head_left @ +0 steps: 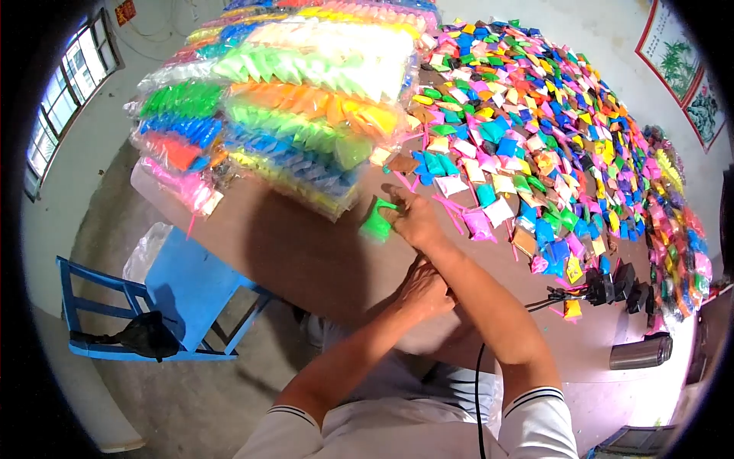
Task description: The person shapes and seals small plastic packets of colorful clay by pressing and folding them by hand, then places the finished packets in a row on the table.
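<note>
My right hand (414, 218) is over the brown table (306, 245), its fingers closed on a small green packet (376, 223) at their left. My left hand (428, 291) lies just below it, near the right wrist. Its fingers are partly hidden, and I cannot make out whether they hold anything. Beyond the right hand, loose packets (497, 213) in many colours lie on the table with thin pink sticks among them. Clear bags of packets sorted by colour (306, 107) are stacked at the back left.
A blue chair (183, 283) with a black item (149, 336) stands at the left. Black connectors with cables (604, 287) and a dark metal cylinder (641, 353) rest at the right. More bagged packets (680, 237) line the far right edge.
</note>
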`<state>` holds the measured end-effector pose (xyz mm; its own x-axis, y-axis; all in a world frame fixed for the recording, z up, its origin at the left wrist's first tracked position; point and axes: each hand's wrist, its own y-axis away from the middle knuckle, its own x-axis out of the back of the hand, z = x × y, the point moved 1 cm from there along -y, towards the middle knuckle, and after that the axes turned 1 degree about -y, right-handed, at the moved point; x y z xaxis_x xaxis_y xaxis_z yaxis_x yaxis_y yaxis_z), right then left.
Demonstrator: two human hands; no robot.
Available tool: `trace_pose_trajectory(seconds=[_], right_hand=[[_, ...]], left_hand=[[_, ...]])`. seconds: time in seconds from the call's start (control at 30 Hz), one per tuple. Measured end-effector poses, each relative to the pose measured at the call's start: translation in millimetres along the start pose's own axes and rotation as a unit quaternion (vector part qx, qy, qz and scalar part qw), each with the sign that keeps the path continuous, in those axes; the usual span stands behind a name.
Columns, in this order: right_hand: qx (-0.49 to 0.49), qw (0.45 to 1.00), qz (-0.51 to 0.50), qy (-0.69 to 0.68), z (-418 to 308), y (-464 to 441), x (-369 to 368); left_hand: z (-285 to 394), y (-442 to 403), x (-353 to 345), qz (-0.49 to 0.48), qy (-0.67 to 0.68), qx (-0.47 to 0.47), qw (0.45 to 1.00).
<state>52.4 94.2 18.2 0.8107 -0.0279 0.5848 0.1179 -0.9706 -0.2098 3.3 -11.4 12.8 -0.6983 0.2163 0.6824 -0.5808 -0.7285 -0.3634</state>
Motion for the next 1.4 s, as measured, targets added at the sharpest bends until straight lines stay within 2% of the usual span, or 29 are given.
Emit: trace_pose_trajectory(seconds=[0.07, 0.1, 0.17, 0.37, 0.43, 0.5, 0.53, 0.63, 0.7, 0.73, 0.8, 0.83, 0.9, 0.93, 1.07, 1.2, 1.33, 1.4], right_hand=[[0.059, 0.998, -0.012, 0.031, -18.1, 4.3, 11.0], [0.059, 0.998, -0.009, 0.034, -25.2, 7.5, 13.6], [0.076, 0.986, -0.043, 0.144, -35.6, 11.9, 14.5], [0.063, 0.973, -0.108, 0.196, -41.2, 7.2, 6.9], [0.058, 0.972, -0.115, 0.199, -37.3, 9.8, 3.9], [0.120, 0.970, -0.068, 0.199, -29.6, 12.9, -0.6], [0.119, 0.970, -0.065, 0.201, -25.9, 11.8, -1.8], [0.090, 0.974, -0.086, 0.190, -16.3, 7.9, -1.0], [0.177, 0.981, 0.055, 0.057, -12.4, 4.7, 4.1], [0.177, 0.981, 0.054, 0.057, -15.5, -0.7, 12.6], [0.060, 0.992, 0.093, 0.064, -13.2, -18.4, 39.4], [0.058, 0.992, 0.093, 0.063, -2.4, -28.8, 47.7], [0.099, 0.961, 0.162, 0.202, 19.0, -54.1, 69.5], [0.165, 0.954, 0.163, 0.189, 23.9, -61.7, 85.2], [0.182, 0.935, 0.174, 0.249, 58.1, -103.4, 108.0], [0.092, 0.950, 0.173, 0.242, 69.1, -132.7, 107.7], [0.104, 0.943, 0.165, 0.270, 66.1, -156.1, 99.7], [0.078, 0.940, 0.140, 0.301, 66.5, -165.9, 94.8]], left_hand=[[-1.2, 1.0, -1.8, 0.013, -0.005, -0.004, 1.000], [-1.5, 1.6, -4.0, 0.025, -0.009, -0.006, 1.000], [-4.1, 0.3, -9.1, 0.047, 0.015, -0.012, 0.999], [-0.5, -7.6, -3.5, 0.071, 0.040, -0.035, 0.996], [-1.9, -4.2, -8.3, -0.041, 0.115, 0.064, 0.990], [-3.0, -2.4, -9.5, -0.010, 0.079, 0.026, 0.996], [-3.7, -2.1, -10.6, 0.025, 0.043, -0.010, 0.999], [-8.5, -1.3, -18.3, 0.037, 0.043, -0.001, 0.998], [-7.6, -0.7, -13.7, 0.022, -0.004, -0.028, 0.999], [-5.1, -0.4, -10.7, 0.013, -0.028, -0.040, 0.999], [-0.3, 0.4, -5.9, 0.016, -0.035, -0.054, 0.998], [2.1, 0.1, -4.4, 0.029, -0.017, -0.056, 0.998], [4.5, -2.3, -1.3, 0.040, -0.017, -0.069, 0.997], [5.3, -2.1, -0.1, 0.051, -0.017, -0.080, 0.995], [4.1, -3.3, 0.5, 0.047, -0.004, -0.063, 0.997], [4.2, -6.8, 5.7, 0.011, -0.015, -0.051, 0.999], [1.3, -7.5, 3.7, 0.037, 0.012, -0.037, 0.999], [0.0, -9.8, 5.8, 0.041, 0.009, -0.041, 0.998]])
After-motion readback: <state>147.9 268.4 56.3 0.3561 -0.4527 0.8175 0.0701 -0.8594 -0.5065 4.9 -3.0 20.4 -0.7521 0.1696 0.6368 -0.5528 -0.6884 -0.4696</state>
